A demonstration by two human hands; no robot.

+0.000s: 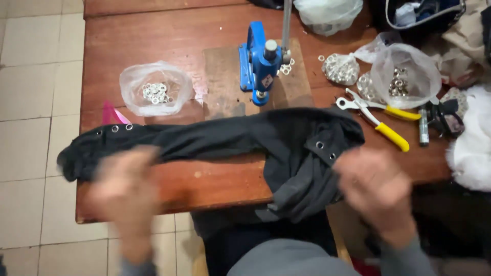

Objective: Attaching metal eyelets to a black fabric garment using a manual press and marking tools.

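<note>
A black garment (220, 140) with metal eyelets lies stretched across the front of a wooden table (169, 36), one end hanging off the left edge. My left hand (125, 191) is blurred in front of its left part, near the table's front edge. My right hand (376, 191) is blurred at the garment's right end, beside a strip with two eyelets (326, 150). Whether either hand grips the cloth is lost in the blur. A blue hand press (261, 61) stands on a board behind the garment.
A clear bag of metal rings (156, 89) sits at the left. More bags of eyelets (404, 76) lie at the right, with yellow-handled pliers (381, 120) and a dark marker (423, 130). White fluffy cloth (473, 148) fills the right edge. Tiled floor lies left.
</note>
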